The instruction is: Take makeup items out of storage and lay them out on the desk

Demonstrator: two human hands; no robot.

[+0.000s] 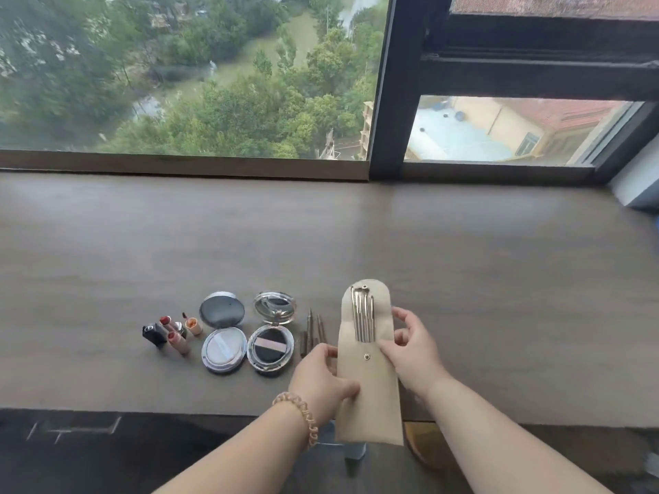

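Two hands held a beige pouch [369,386] upright over the near edge of the desk [463,251], a little right of its middle, with the pouch's lower end hanging past that edge. The left hand [321,379] gripped the pouch's left side, thumb across the front and the other fingers tucked behind it, a beaded bracelet [303,411] on that wrist. The right hand [410,354] pinched the right side, thumb pressed on the front just above a small snap stud [367,356], the remaining fingers loosely curled past the edge. The flap stood open, pointing towards the far edge, and several slim metal tools [362,315] showed in the mouth, side by side. Left of the pouch, along the near edge, lay a row of things: thin pencils [313,328] just beside the left hand, then two round compacts [271,333] (both hinged open, lids towards the window), then a cluster of lipsticks [171,331], some uncapped. A window [214,83] ran along the far edge of the desk, trees and rooftops beyond the glass.
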